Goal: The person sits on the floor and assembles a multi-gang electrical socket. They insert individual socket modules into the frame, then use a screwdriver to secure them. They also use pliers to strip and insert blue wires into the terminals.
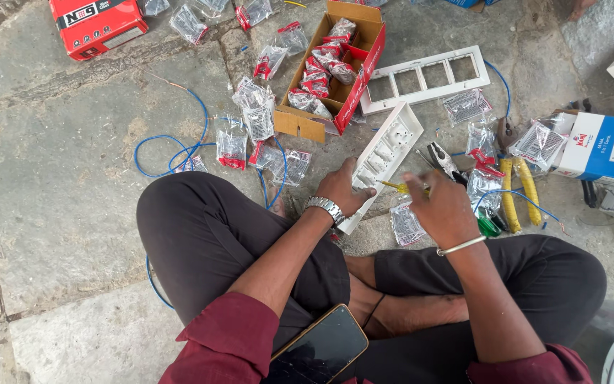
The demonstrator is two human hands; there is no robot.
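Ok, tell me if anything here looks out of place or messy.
Yes. Small clear packets lie scattered on the stone floor beside the open cardboard box rather than in it, and blue wire loops loose among them. A phone balances on the person's lap, where it looks likely to slide off.

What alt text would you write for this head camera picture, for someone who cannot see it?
Seen from above, a person sitting cross-legged on a stone floor steadies a long white switch plate with the left hand while the right hand works a yellow-handled screwdriver at it. Around lie small plastic packets, blue wire, pliers and an open cardboard box.
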